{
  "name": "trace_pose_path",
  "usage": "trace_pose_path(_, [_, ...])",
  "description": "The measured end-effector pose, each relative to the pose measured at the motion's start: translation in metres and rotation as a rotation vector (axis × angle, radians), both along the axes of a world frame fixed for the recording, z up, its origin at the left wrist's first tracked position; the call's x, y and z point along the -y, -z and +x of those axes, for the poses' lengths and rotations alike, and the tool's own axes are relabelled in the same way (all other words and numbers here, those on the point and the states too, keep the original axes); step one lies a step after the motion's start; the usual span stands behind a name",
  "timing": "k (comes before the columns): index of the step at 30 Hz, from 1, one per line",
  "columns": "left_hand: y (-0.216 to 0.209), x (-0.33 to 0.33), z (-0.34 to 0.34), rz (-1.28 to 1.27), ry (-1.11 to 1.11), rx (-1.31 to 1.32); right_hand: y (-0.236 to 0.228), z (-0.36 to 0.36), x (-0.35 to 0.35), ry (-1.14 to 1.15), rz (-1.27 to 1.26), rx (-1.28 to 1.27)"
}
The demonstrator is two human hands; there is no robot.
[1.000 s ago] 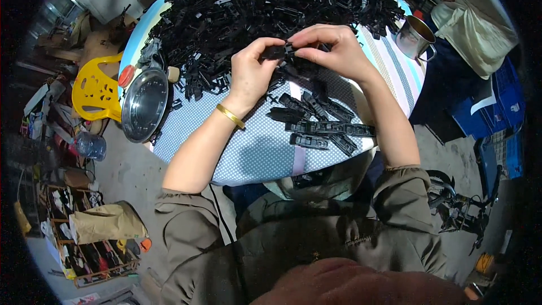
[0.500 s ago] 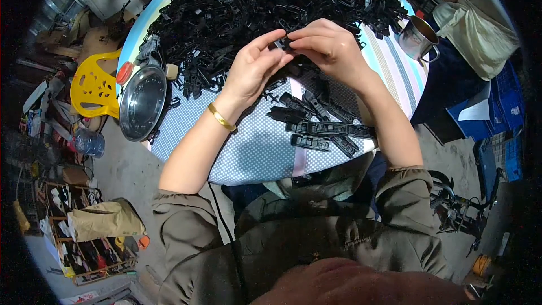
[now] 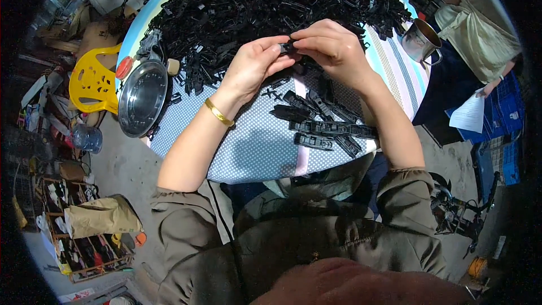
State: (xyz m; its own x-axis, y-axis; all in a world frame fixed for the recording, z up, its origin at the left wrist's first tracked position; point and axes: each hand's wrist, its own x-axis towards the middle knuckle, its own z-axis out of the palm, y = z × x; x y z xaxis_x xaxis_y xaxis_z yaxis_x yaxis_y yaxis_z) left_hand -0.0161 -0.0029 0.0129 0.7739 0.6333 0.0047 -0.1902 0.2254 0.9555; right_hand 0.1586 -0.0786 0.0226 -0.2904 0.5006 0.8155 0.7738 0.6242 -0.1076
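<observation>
My left hand [image 3: 254, 66] pinches a small black plastic part [image 3: 287, 48] between thumb and fingers. The fingers of my right hand [image 3: 333, 51] close on the part's other side, covering much of it. Both hands are raised over the near edge of a big heap of black plastic parts [image 3: 243, 11]. Below my right hand, several longer black slotted pieces [image 3: 324, 129] lie loosely grouped on the patterned tablecloth [image 3: 248, 158]. A few tiny black cross-shaped bits [image 3: 273, 94] sit left of them.
At the table's left edge are a shiny metal bowl [image 3: 141, 101], a red lid [image 3: 124, 68] and a dark cloth [image 3: 149, 45]. A metal mug [image 3: 416, 42] stands at the right edge. Beyond it, another person's hand [image 3: 490, 87] holds white paper [image 3: 468, 114]. A yellow chair [image 3: 93, 82] is at left.
My left thumb and fingers have come together on the small part, which earlier was mostly at my right fingertips. At right, the other person's hand has come into view with the paper.
</observation>
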Motion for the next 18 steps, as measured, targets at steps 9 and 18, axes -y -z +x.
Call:
trace_pose_path(9, [-0.0003,0.0015,0.0013,-0.085,0.052,0.078,0.0067,-0.0034,-0.0012,0.018,-0.038,-0.011])
trace_pose_path(18, [-0.0021,-0.0030,-0.0031,-0.082,0.137,0.187,0.0046,0.0006,-0.0020,-0.020,-0.050,-0.001])
